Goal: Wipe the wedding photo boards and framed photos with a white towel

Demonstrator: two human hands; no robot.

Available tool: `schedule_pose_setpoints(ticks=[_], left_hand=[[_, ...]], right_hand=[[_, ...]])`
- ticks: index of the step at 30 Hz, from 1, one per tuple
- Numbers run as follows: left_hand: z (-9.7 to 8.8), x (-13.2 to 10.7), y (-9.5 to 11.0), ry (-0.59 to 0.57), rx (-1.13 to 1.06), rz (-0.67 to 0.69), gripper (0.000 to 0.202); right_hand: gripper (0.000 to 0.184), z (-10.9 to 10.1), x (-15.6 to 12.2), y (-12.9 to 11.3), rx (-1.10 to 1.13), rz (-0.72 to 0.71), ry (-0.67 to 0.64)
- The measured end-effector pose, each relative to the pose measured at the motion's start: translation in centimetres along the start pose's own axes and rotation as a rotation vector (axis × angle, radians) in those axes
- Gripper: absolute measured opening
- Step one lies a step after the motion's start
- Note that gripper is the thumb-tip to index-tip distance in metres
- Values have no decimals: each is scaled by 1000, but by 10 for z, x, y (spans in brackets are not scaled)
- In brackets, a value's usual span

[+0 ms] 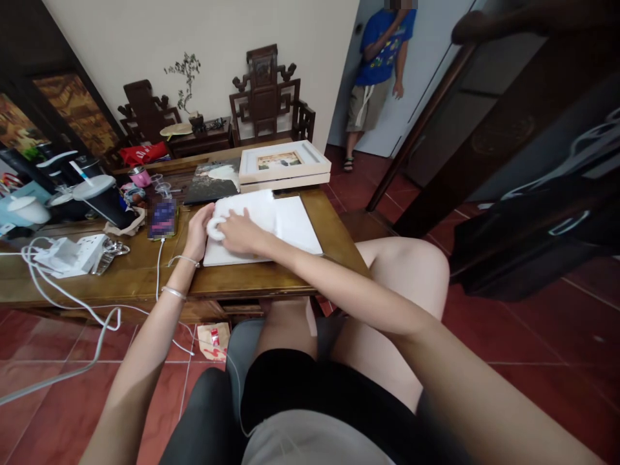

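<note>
A soft white cloth [259, 205] lies bunched on a flat white board [301, 226] near the table's front edge. My right hand [239, 232] presses down on the cloth with its fingers bent into it. At its left, a thick white ring-shaped part [216, 228] shows, perhaps a fold of the same cloth. My left hand [197, 231] rests at the left edge of the board and cloth, fingers stretched out along it. Its fingertips are partly hidden behind the white material.
Behind the board are a framed picture [281, 160] on a box and a dark picture [213, 181]. To the left lie a phone [163, 218], a power strip [80, 254] with cables, and a lidded cup [104, 200]. A person [385, 48] stands by the door.
</note>
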State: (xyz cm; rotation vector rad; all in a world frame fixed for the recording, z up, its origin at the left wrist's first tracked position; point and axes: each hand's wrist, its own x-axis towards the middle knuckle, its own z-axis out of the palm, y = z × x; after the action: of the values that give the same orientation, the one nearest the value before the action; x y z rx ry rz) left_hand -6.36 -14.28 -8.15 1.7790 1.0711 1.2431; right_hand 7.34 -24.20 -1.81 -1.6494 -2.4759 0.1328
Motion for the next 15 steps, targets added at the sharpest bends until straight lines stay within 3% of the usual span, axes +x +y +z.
schedule_pose_setpoints(ticks=[4, 7, 11, 15], left_hand=[[-3, 2, -1, 69, -228, -170, 55], [-2, -1, 0, -39, -140, -182, 64], [3, -6, -1, -119, 91, -86, 72], [4, -12, 3, -145, 233, -27, 51]], right_hand=[[30, -10, -42, -14, 53, -251, -87], [25, -26, -64, -6, 116, -374, -184], [25, -38, -51, 19, 90, -150, -196], [33, -33, -7, 44, 58, 80, -99]])
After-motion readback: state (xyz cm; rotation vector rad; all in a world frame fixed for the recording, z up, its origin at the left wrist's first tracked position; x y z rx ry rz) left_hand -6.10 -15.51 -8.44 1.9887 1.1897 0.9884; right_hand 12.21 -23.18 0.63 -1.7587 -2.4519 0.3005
